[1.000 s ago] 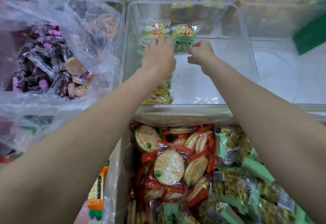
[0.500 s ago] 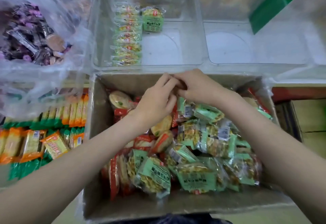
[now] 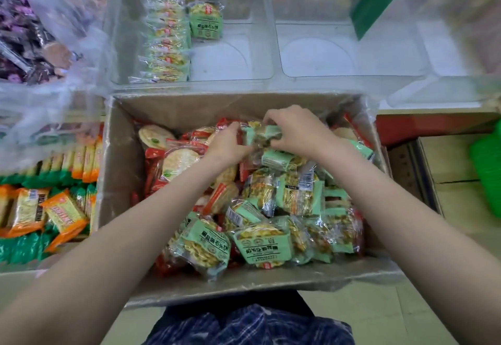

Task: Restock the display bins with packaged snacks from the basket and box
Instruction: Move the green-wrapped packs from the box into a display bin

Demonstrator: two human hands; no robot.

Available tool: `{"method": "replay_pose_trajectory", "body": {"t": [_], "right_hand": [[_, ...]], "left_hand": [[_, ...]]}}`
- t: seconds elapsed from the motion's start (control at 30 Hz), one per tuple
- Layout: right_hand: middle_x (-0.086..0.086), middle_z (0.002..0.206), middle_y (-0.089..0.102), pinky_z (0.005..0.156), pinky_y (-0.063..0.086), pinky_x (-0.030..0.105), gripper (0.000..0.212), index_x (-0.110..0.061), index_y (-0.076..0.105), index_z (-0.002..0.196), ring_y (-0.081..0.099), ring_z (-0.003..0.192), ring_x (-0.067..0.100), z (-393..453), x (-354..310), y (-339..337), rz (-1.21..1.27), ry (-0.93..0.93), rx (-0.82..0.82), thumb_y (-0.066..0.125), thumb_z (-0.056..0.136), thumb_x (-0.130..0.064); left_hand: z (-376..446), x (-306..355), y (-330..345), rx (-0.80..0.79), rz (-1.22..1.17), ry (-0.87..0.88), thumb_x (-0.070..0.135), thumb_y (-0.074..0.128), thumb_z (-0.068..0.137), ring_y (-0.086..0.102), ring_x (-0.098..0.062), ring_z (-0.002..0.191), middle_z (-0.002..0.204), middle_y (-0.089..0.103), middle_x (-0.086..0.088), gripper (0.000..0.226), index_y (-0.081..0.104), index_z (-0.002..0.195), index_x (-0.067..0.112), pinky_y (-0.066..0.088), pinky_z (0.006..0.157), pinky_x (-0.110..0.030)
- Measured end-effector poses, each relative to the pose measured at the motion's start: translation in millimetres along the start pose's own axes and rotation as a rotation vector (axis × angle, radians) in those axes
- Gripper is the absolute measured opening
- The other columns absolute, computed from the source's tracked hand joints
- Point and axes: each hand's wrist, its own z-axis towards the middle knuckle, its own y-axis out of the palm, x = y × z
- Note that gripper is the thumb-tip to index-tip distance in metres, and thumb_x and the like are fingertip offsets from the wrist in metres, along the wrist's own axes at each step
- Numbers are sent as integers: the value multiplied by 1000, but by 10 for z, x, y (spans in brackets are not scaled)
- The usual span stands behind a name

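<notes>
Right, both hands are down in the cardboard box [image 3: 119, 182], at its far end. Right hand [image 3: 295, 130] has fingers curled over a green snack pkt [image 3: 261, 135], pinching it from the top. Left hand [image 3: 230, 145] meets the same pkt from the left side; its fingers are curled vs the wrapper, but the exact hold is hidden behind the hand, can't tell more.

Box is full of pkts: red-wrapped round crackers [image 3: 176, 160] heaped on the left half, green-wrapped ones [image 3: 261, 244] on the right half & near edge, all lying loose at mixed angles.

Beyond the box, clear display bin [image 3: 244, 54] holds a row of green pkts on edge [image 3: 166, 43] along its left wall, plus one green pkt [image 3: 206, 20] standing just beside the row's far end, label facing up-front. Rest of that bin's floor is bare plastic. Next clear bin [image 3: 339, 54] sits to its right.

Far left: clear plastic bag [image 3: 67, 46] w/ purple-wrapped snacks [image 3: 19, 46] inside. Below it, orange-and-green pkts [image 3: 62, 214] in rows, left of the box. Blue plaid cloth [image 3: 252, 325] at bottom, under the box's near edge.
</notes>
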Motion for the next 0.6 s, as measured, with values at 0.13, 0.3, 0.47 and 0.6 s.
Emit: {"method": "replay_pose_trajectory", "body": {"t": [0.13, 0.3, 0.47, 0.6], "right_hand": [[-1, 86, 61, 68, 41, 27, 23, -12, 62, 107, 53, 82, 16, -45, -69, -171, 260, -63, 236, 60, 87, -22], [-6, 98, 56, 67, 41, 10, 28, -14, 58, 113, 54, 86, 4, 43, -270, -240, 787, 82, 275, 63, 88, -25], [-3, 118, 53, 89, 40, 25, 31, -19, 52, 112, 50, 110, 11, 167, -365, 90, 1010, 305, 177, 67, 85, -20], [-4, 100, 56, 79, 46, 25, 26, -18, 48, 95, 52, 92, 10, 132, -553, 164, 674, -120, 363, 70, 81, -18]], "left_hand": [[-134, -195, -354, 61, -211, 17, 17, 67, 83, 59, -17, 80, 102, 62, -6, 34, 50, 111, 13, 53, 71, -33], [-271, -537, -728, -57, -484, -213, 13, 65, 85, 57, -21, 81, 93, 54, -7, 41, 45, 120, 6, 55, 82, -42], [-304, -709, -792, -218, -495, -378, 15, 64, 86, 60, -24, 78, 110, 57, -23, 54, 38, 129, -5, 50, 48, -24], [-255, -739, -784, -266, -529, -385, 13, 60, 89, 62, -26, 82, 117, 56, -19, 28, 49, 113, 5, 56, 59, -31]]}}
